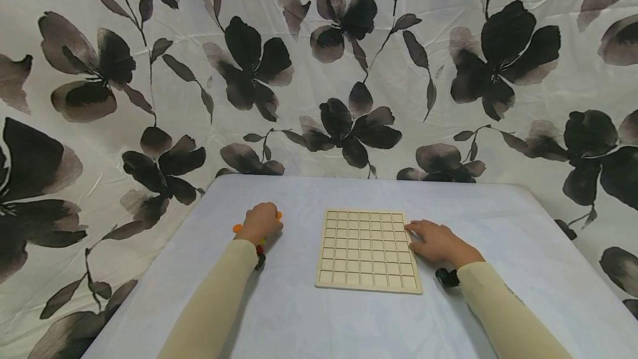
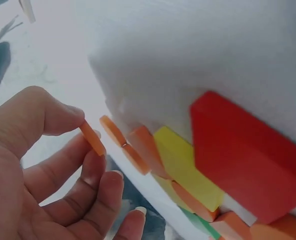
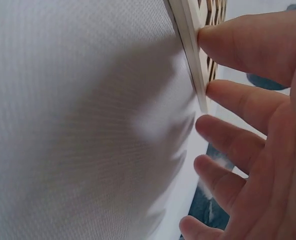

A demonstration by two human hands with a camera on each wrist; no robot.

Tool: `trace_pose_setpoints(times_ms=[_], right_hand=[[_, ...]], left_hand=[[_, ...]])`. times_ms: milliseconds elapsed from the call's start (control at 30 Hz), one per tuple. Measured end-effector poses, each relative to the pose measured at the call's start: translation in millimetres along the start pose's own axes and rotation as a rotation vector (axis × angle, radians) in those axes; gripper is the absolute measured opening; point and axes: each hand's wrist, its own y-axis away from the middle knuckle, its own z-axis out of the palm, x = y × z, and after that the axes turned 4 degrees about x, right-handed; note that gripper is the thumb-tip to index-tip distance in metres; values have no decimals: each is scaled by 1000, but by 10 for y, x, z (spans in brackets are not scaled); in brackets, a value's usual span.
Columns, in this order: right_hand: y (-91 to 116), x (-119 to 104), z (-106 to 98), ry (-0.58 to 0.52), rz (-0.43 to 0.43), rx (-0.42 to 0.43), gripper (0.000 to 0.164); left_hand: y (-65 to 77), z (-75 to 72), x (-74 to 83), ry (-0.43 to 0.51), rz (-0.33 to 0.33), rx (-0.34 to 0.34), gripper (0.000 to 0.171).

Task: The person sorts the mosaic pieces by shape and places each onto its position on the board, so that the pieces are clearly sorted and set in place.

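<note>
My left hand [image 1: 261, 224] is over the left part of the table, pinching a small flat orange piece [image 2: 93, 138] between thumb and forefinger. Close by in the left wrist view lie more orange pieces [image 2: 113, 131], a yellow block [image 2: 188, 167] and a large red block [image 2: 250, 160]; in the head view the hand and wrist hide most of them. A square wooden grid board [image 1: 368, 249] lies flat at the table's middle. Along its right edge rests my right hand [image 1: 441, 242], thumb and forefinger touching the rim, the other fingers spread and holding nothing.
A white cloth covers the table [image 1: 289, 320]. Behind it hangs a floral-patterned curtain [image 1: 299, 82]. One orange disc [image 1: 236, 228] shows just left of my left hand. A green piece [image 2: 205, 225] sits partly hidden among the others.
</note>
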Motion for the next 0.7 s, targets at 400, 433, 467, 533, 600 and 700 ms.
trace_pose_setpoints(times_ms=[400, 433, 467, 533, 600, 700], right_hand=[[-1, -22, -33, 61, 13, -13, 53], [-3, -19, -34, 67, 12, -10, 53], [-6, -17, -34, 72, 13, -10, 54], [-10, -13, -32, 78, 15, -14, 54], [-10, -14, -31, 62, 34, -25, 55], [-1, -17, -30, 20, 54, -46, 55]], left_hand=[[32, -68, 81, 8, 54, -8, 27], [34, -65, 90, 5, 62, -3, 27], [39, -62, 101, 4, 67, 1, 27], [53, -67, 129, 3, 82, 9, 26], [74, -81, 168, 5, 93, 15, 26], [107, -109, 232, 7, 108, 20, 26]])
